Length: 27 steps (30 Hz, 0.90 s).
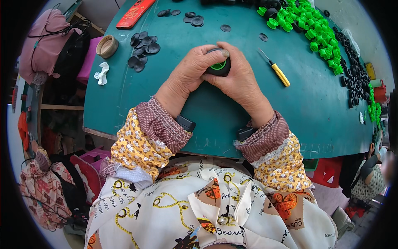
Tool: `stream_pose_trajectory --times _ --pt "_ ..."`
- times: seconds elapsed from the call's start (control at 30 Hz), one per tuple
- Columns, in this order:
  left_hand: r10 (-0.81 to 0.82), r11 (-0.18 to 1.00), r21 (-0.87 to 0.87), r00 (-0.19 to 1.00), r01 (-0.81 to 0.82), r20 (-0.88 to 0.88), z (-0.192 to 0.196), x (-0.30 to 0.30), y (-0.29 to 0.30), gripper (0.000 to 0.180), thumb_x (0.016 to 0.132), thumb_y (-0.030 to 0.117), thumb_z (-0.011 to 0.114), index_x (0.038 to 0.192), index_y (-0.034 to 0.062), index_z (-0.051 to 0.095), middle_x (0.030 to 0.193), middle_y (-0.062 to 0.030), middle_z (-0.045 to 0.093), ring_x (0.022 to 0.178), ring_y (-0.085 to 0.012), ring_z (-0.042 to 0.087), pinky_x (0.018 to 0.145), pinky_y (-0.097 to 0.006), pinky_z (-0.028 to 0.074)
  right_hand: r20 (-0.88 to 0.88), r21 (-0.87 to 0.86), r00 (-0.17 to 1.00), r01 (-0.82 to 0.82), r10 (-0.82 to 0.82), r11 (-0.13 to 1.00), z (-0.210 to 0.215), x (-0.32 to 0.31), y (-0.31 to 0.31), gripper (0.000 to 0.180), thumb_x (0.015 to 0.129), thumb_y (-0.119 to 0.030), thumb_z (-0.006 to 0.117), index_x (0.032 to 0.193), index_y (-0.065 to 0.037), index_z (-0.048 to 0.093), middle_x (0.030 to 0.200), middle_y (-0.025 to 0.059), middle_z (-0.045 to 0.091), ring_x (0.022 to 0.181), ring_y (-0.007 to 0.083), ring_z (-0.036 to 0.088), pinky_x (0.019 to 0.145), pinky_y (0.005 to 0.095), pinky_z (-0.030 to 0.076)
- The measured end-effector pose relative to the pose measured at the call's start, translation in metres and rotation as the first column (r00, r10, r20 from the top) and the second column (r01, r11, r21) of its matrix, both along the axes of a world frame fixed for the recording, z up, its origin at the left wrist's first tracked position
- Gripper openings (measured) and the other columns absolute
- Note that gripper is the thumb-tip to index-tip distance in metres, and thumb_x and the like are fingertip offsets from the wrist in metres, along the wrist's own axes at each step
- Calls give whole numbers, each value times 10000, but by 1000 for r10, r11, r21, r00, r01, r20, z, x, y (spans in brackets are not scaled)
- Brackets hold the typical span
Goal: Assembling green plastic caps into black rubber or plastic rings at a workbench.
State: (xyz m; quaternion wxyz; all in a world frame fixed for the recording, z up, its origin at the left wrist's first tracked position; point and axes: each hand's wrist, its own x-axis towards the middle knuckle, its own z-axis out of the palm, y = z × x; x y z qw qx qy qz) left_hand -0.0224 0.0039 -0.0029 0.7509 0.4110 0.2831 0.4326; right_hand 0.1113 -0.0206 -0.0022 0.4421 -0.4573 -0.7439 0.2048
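Between my two hands, over the middle of the green table (166, 124), is a small toy wheel (218, 70) with a black tyre and a green hub. My left hand (188, 68) wraps its left side, thumb across the top. From the right, my right hand (240, 74) closes round it, with its thumb below. The fingers hide much of the tyre. To the right of my hands lies a screwdriver (278, 73) with a yellow handle. Black discs (143, 47) are scattered to the left.
Green hubs (319, 35) and black tyres (355, 83) are heaped along the right side. At the far left are a red box (134, 13), a round tan container (107, 46) and a crumpled white tissue (101, 74). Another person (369, 174) is at the right rim.
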Motion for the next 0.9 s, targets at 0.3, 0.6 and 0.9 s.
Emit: stream_pose_trajectory --times 0.3,0.6,0.9 --pt "78 990 119 997 -77 -8 -1 8 -4 295 845 254 557 982 -7 539 897 -58 580 813 -105 569 713 -235 480 -98 62 995 -1 7 998 -7 -4 2 635 558 -140 762 1113 -36 472 994 129 543 928 291 527 797 352 441" --pt "164 957 -277 950 -88 265 -6 6 4 316 901 351 435 962 48 505 887 -75 587 790 -155 602 668 -273 532 -166 -53 984 -81 71 995 2 0 0 647 558 -271 798 1083 -41 497 999 120 543 939 270 527 803 353 442" --pt "90 966 -257 963 -22 256 -3 0 4 295 914 308 404 963 34 501 886 -93 588 794 -174 607 668 -292 532 43 64 997 -71 68 995 5 6 4 673 544 -278 785 1097 -38 486 1022 137 527 969 307 491 828 376 421"
